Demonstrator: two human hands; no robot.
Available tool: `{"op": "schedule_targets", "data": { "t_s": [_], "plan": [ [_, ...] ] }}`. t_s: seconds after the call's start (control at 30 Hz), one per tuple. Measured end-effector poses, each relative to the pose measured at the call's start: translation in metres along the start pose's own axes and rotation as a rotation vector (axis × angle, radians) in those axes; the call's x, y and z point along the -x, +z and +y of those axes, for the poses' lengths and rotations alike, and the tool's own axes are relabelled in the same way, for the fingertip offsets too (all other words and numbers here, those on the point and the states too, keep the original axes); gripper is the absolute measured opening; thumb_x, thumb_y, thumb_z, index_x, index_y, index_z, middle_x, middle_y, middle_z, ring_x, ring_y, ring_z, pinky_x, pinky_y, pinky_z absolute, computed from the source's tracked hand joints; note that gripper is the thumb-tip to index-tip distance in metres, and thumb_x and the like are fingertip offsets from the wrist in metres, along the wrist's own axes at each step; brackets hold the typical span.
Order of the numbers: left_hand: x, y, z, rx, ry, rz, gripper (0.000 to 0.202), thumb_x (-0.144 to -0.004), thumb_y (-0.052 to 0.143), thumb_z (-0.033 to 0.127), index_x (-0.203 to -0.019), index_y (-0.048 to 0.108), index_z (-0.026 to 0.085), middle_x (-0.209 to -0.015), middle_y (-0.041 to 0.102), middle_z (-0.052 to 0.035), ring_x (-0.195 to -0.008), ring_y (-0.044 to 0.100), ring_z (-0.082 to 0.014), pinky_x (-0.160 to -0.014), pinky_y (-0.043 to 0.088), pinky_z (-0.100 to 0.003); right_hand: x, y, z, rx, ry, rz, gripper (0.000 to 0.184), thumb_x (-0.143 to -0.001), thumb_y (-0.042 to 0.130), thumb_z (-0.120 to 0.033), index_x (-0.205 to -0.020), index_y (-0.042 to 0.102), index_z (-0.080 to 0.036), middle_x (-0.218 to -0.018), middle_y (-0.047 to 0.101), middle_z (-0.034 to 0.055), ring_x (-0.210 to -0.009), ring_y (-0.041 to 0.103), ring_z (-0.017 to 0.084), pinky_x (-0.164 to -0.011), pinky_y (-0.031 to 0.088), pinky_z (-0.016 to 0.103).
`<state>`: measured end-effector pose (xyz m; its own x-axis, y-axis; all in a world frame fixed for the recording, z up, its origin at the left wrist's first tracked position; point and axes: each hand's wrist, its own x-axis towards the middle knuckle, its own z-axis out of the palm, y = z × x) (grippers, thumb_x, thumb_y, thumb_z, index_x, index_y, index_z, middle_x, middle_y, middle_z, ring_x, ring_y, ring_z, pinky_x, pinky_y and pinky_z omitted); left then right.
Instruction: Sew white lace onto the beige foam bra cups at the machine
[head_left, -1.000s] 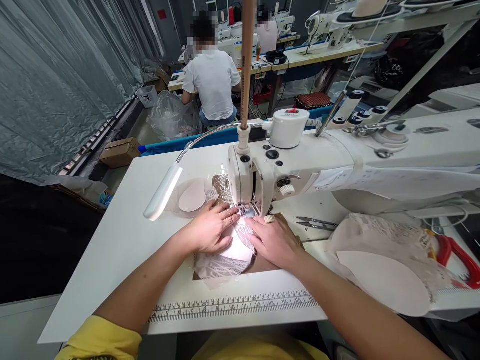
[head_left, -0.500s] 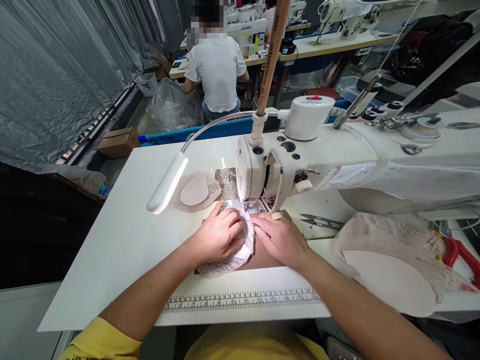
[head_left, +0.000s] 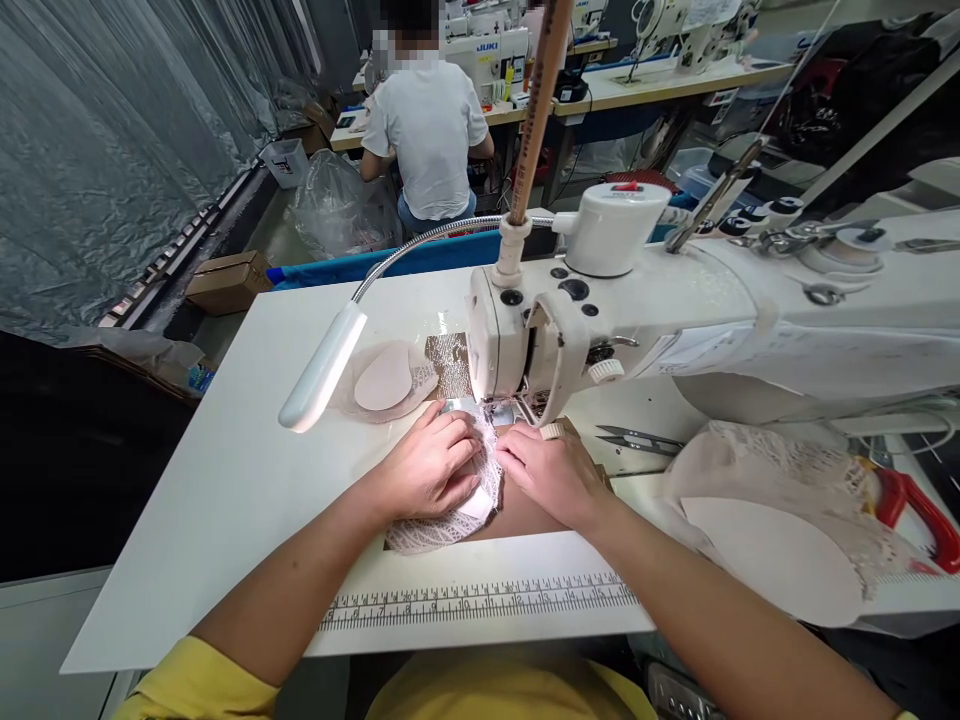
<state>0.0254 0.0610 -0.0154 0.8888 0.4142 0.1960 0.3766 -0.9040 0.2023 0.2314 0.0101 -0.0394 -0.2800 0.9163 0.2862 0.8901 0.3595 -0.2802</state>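
Observation:
A white lace fabric piece (head_left: 427,533) with a curved edge lies under the sewing machine's needle area, on a brown surface (head_left: 523,508). My left hand (head_left: 429,455) is on top of it, fingers bent and pressing the lace, thumb tucked near a smooth white patch. At the lace's right edge, my right hand (head_left: 551,470) has its fingers drawn together on the border, close to the presser foot (head_left: 501,410). A ring shows on that hand. The fingertips' exact grip is partly hidden. The sewing machine (head_left: 510,340) stands directly beyond both hands.
Left of the needle lies another lace piece with a pale oval (head_left: 384,378). Thread snips (head_left: 640,440) rest right of the machine head. More lace with a large oval (head_left: 776,555) and red-handled scissors (head_left: 919,510) sit right. A lamp (head_left: 324,368) overhangs; a person (head_left: 429,135) sits ahead.
The whole view has shifted slightly. Both hands stay on the lace beside the needle; my right fingers have bent a little more at its edge.

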Motion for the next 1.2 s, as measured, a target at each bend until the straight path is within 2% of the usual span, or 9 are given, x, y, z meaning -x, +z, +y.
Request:
{"op": "schedule_targets", "data": {
  "t_s": [0.13,0.3,0.47,0.7,0.83,1.03,1.2],
  "plan": [
    [0.000,0.000,0.000,0.007,0.003,0.004,0.028,-0.088,0.048,0.032,-0.107,0.060,0.015,-0.106,0.060,-0.0141,-0.112,0.051,-0.0294,-0.105,0.030,-0.052,-0.002,0.001,-0.002,0.131,-0.067,0.013,0.021,-0.092,0.050,-0.023,-0.100,0.069,-0.023,-0.079,0.068,0.0027,-0.063,0.055,0.016,-0.060,0.034,0.028],
    [0.000,0.000,-0.001,0.028,-0.003,0.012,0.029,-0.087,0.049,0.032,-0.109,0.060,0.015,-0.107,0.061,-0.0141,-0.113,0.050,-0.0297,-0.106,0.030,-0.052,-0.001,-0.002,-0.001,0.088,-0.134,-0.024,0.029,-0.093,0.043,-0.014,-0.084,0.070,-0.021,-0.077,0.066,0.0028,-0.064,0.053,0.013,-0.060,0.033,0.027],
    [0.001,0.002,-0.004,0.052,0.006,0.035,0.029,-0.086,0.051,0.031,-0.109,0.060,0.015,-0.105,0.061,-0.0133,-0.113,0.051,-0.0293,-0.106,0.031,-0.052,0.001,-0.001,0.003,0.014,-0.156,0.036,0.026,-0.091,0.046,-0.012,-0.087,0.070,-0.020,-0.074,0.064,0.0016,-0.061,0.051,0.011,-0.058,0.032,0.025],
    [0.002,0.003,-0.006,0.045,0.011,0.041,0.028,-0.085,0.052,0.029,-0.108,0.060,0.014,-0.103,0.061,-0.0134,-0.115,0.050,-0.0293,-0.106,0.032,-0.051,0.005,-0.007,0.004,0.072,-0.237,0.039,0.022,-0.088,0.048,-0.012,-0.080,0.068,-0.017,-0.072,0.060,0.0018,-0.059,0.043,0.012,-0.056,0.029,0.028],
    [0.002,0.001,-0.008,0.032,0.015,0.042,0.026,-0.085,0.052,0.028,-0.105,0.060,0.014,-0.103,0.061,-0.0133,-0.113,0.050,-0.0287,-0.107,0.032,-0.051,0.006,-0.008,0.002,0.062,-0.221,0.027,0.022,-0.086,0.048,-0.011,-0.088,0.069,-0.017,-0.074,0.060,0.0028,-0.063,0.044,0.014,-0.058,0.029,0.029],
    [-0.001,-0.004,-0.016,-0.013,-0.007,0.046,0.024,-0.085,0.051,0.027,-0.103,0.061,0.014,-0.103,0.061,-0.0125,-0.104,0.054,-0.0268,-0.104,0.034,-0.051,0.000,-0.006,-0.002,0.085,-0.145,-0.016,0.031,-0.082,0.048,-0.005,-0.101,0.069,-0.017,-0.079,0.062,0.0031,-0.063,0.044,0.015,-0.057,0.029,0.030],
    [-0.003,-0.006,-0.015,-0.081,0.001,0.056,0.024,-0.085,0.049,0.020,-0.104,0.062,0.013,-0.106,0.062,-0.0138,-0.112,0.051,-0.0292,-0.105,0.032,-0.052,-0.001,-0.003,-0.004,0.135,-0.084,-0.008,0.033,-0.083,0.047,-0.009,-0.107,0.068,-0.019,-0.084,0.065,0.0035,-0.064,0.047,0.016,-0.056,0.029,0.031]
  ]
}}
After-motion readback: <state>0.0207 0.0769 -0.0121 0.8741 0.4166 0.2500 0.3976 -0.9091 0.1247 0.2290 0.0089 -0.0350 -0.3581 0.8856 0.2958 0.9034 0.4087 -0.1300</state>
